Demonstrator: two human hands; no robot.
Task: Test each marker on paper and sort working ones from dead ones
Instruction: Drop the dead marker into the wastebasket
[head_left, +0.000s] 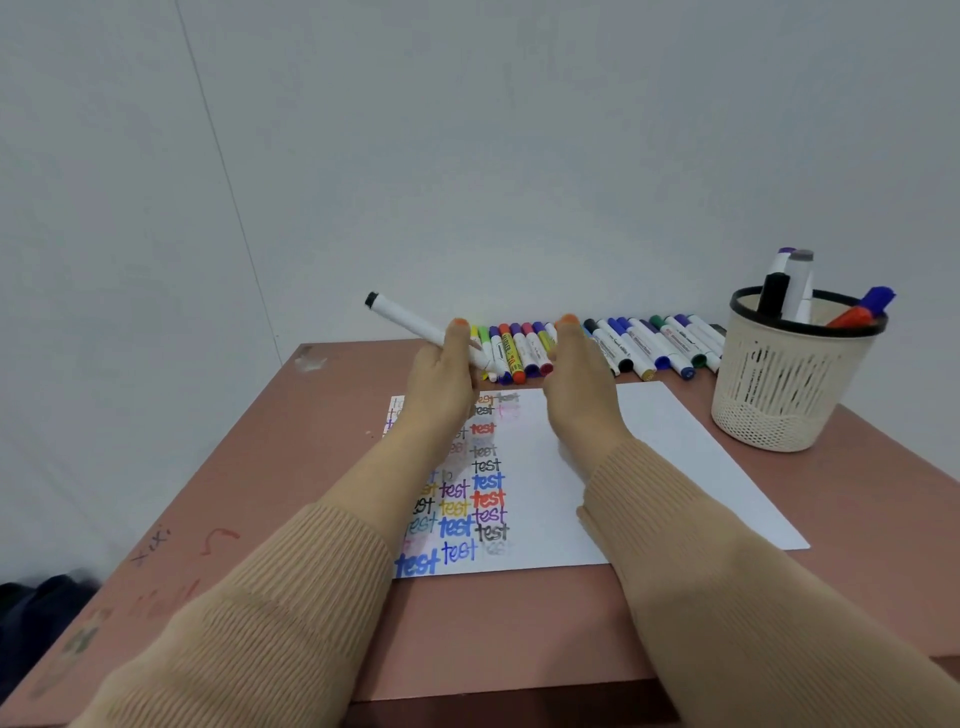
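Note:
My left hand (441, 382) grips a white marker (402, 317) with a black end cap; the marker slants up and to the left above the table. My right hand (576, 384) hovers beside it over the top of the white paper (649, 447), thumb up, and I cannot see anything held in it. The paper carries several columns of the word "test" in many colours. A row of several capped markers (597, 345) lies along the table's far edge behind both hands.
A beige mesh basket (779, 395) with a black rim stands at the right and holds several markers. The brown table (311, 457) has scribbles near its left front. A grey wall runs close behind the table.

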